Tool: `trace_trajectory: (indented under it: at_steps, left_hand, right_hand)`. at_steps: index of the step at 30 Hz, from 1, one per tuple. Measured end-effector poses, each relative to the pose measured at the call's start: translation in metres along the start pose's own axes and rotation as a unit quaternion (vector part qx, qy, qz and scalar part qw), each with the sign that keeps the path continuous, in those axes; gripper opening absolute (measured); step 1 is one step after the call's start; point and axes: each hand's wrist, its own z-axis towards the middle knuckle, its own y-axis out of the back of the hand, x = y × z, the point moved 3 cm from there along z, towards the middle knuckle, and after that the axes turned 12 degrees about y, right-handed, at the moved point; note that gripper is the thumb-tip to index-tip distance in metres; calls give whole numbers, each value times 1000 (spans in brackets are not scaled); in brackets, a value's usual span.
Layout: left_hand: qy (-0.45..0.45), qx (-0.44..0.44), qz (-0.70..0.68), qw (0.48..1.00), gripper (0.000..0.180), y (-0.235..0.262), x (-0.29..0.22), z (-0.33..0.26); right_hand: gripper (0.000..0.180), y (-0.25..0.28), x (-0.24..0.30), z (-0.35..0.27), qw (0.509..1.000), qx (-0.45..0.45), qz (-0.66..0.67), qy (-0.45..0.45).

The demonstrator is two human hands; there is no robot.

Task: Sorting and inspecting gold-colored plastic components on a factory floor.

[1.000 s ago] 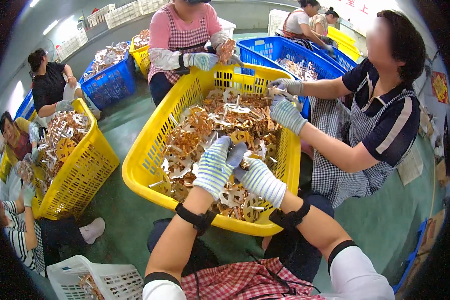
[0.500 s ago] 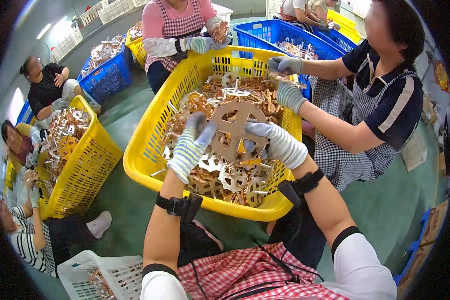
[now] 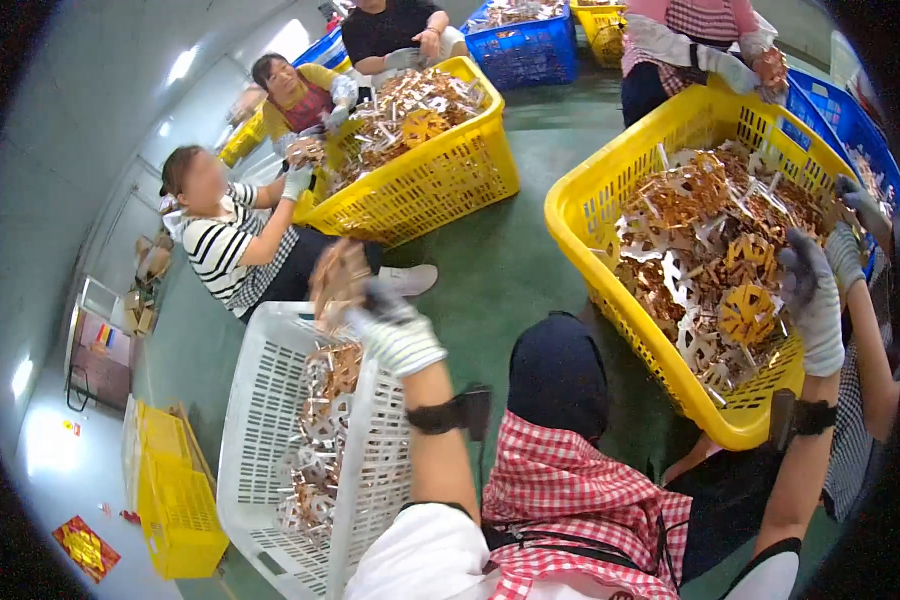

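Currently, a blurred, copper-coloured cutout part (image 3: 338, 280) is gripped by the gloved left hand (image 3: 395, 335) above the white lattice crate (image 3: 260, 420) at 8 o'clock. The gloved right hand (image 3: 813, 300) is laid loosely open on gear-shaped metal pieces (image 3: 710, 250) in the yellow mesh basket (image 3: 610, 200) at 3 o'clock.

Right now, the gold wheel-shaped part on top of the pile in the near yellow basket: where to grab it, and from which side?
Take the gold wheel-shaped part by its outer rim, from above. It lies nearly flat on top of the pile in the yellow basket, open spokes up, so fingers can hook in. The right hand already hovers beside it; the left hand is at the white basket.
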Motion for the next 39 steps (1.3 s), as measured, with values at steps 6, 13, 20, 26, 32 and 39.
trace_trajectory:
  at_steps: [6,13,20,26,32,39]
  left_hand:
    - [367,110,-287,878,27,-53,14,-13]
    - [498,324,-280,753,11,-242,92,-148]
    - [643,154,-184,728,9,-253,189,-169]
    - [623,150,-197,742,8,-261,179,-157]
    - [630,167,-198,732,13,-259,162,-154]
    - [666,187,-212,690,11,-260,156,-146]
  right_hand:
    - [36,-32,14,-11,994,2,-105,11]
    - [42,27,-16,2,992,-102,-57,-38]
    - [37,10,-42,26,954,-58,-262,-132]
    - [40,-52,-146,100,840,161,-516,-55]
    - [50,-80,-227,136,439,258,-852,123]
    - [16,-86,-218,159,395,258,-862,187]
